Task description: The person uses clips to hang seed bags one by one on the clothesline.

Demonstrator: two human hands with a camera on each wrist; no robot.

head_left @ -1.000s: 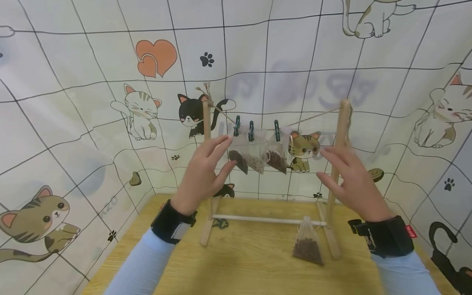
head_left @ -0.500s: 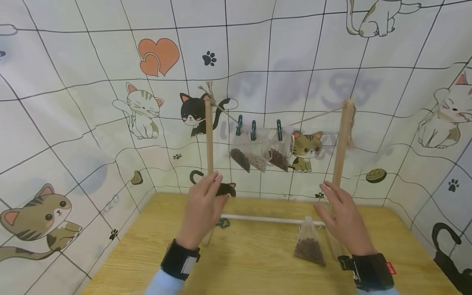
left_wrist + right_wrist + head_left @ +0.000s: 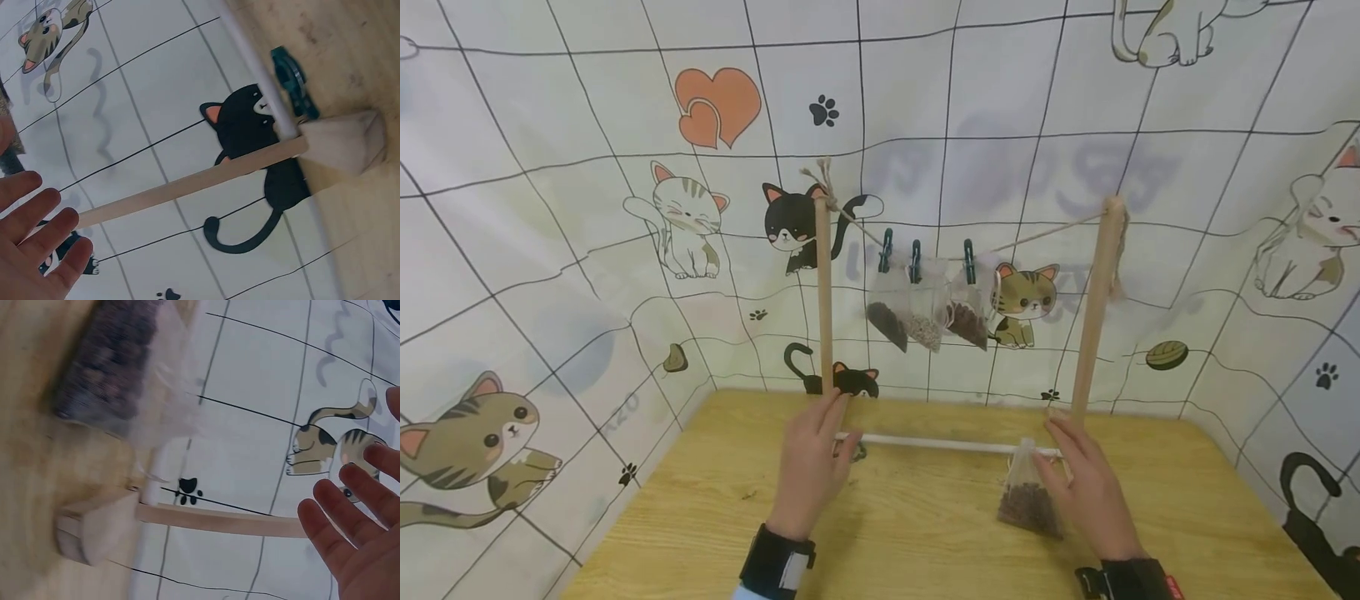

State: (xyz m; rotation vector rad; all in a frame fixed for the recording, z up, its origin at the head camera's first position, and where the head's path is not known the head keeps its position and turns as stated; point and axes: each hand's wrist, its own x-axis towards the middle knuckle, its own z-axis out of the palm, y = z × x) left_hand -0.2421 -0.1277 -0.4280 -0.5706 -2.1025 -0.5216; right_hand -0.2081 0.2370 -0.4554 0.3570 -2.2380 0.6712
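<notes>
My left hand (image 3: 812,467), fingers loosely extended, holds nothing near the left wooden post (image 3: 824,308). Beside the right post (image 3: 1093,317) is my right hand (image 3: 1088,492), also relaxed and holding nothing; in the head view its thumb overlaps a mesh sachet (image 3: 1024,507) of dark bits standing on the table. Three similar sachets hang from the string between the posts: a dark one (image 3: 887,323), a pale one (image 3: 923,329) and a reddish-brown one (image 3: 967,323). Green clothespins (image 3: 915,262) pinch their tops. Another green clothespin (image 3: 292,81) lies loose by the left foot.
A white rod (image 3: 936,444) joins the posts low down. The frame's wooden feet (image 3: 94,528) stand on the wood-grain table (image 3: 910,550). Behind and at both sides hangs a white sheet (image 3: 1000,75) printed with cats and grid lines.
Both hands have come down from the height of the hanging sachets to near the base of the posts. Sachets, clothespins and frame stay in place.
</notes>
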